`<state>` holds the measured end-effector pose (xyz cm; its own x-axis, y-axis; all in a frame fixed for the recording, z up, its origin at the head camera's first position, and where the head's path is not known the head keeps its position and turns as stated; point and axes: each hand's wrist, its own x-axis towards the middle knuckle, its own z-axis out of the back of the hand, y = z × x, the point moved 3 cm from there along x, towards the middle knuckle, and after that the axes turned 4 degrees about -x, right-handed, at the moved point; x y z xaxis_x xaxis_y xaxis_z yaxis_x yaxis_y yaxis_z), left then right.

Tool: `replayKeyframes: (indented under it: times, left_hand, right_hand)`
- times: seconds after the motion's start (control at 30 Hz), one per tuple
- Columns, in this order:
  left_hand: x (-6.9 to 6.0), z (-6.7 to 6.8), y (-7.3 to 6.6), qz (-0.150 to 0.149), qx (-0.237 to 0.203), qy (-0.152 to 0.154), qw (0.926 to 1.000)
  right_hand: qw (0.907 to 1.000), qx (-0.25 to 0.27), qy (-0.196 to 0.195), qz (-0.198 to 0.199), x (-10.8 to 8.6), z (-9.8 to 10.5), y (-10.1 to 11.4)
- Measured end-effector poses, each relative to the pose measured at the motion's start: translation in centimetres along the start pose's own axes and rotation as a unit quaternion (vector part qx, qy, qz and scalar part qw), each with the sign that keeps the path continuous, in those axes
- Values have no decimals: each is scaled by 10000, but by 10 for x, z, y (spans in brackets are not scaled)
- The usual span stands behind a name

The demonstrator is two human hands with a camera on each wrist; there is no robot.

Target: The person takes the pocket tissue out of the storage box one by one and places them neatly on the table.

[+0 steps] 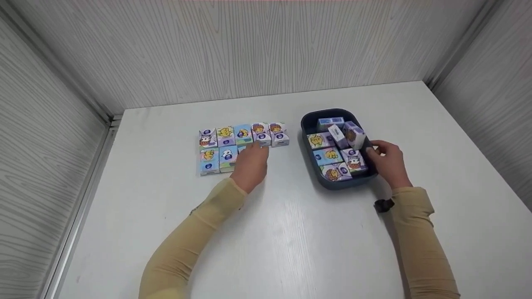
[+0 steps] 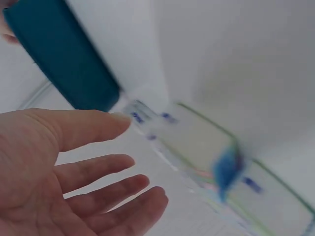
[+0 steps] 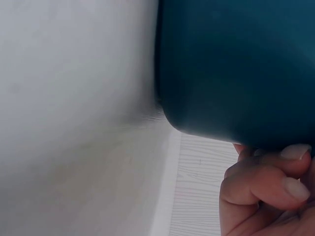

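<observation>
Boxes in rows [image 1: 225, 133]: dark oval logos [image 1: 207, 132], too small to read.
Boxes in the tub [image 1: 338, 185]: similar logos, illegible.

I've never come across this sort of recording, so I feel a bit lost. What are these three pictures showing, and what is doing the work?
No machine here: a person works with a bare left hand and right hand. The widest picture comes from a camera on the head, looking forward and down. The other two come from cameras on the wrists, one for each hand, so they look close and tilted.

On the white table lie small printed packs in two rows, partly hidden by the left hand. Beside them is a dark blue tray with more packs inside, some standing or tilted.

The right hand grips the tray's side. The left hand is at the rows and seems to hold nothing.
</observation>
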<state>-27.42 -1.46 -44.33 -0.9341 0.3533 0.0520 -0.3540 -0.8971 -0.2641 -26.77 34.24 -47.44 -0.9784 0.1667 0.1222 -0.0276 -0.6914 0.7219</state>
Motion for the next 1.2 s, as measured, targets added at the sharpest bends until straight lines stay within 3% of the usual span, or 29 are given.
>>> replayKeyframes:
  times: [0.1, 0.27, 0.37, 0.6, 0.77, 1.0, 1.2]
  left_hand:
    - [7, 6, -23, -384, 56, -321, 9987]
    - [19, 8, -68, -1233, -39, -547, 9909]
    - [23, 3, -93, -1699, -38, -438, 9845]
    - [27, -19, -133, -2391, 35, 294, 9705]
    - [31, -33, -142, -2438, -14, 622, 9678]
    - [42, -41, -143, -2074, -281, 784, 9747]
    - [49, -45, -149, -1816, -36, 936, 9789]
  right_hand:
    - [10000, 25, -30, 14, 0, 0, 0]
    - [9999, 77, -63, 124, 1, -1, -1]
    - [9998, 117, -25, 172, 2, -3, 0]
    - [9998, 111, 14, 175, 3, -3, 2]
    - [9997, 39, -26, 247, 2, -3, 4]
    - [9997, 26, -37, 240, 1, -2, 2]
    - [9998, 26, -8, 192, 1, 0, -1]
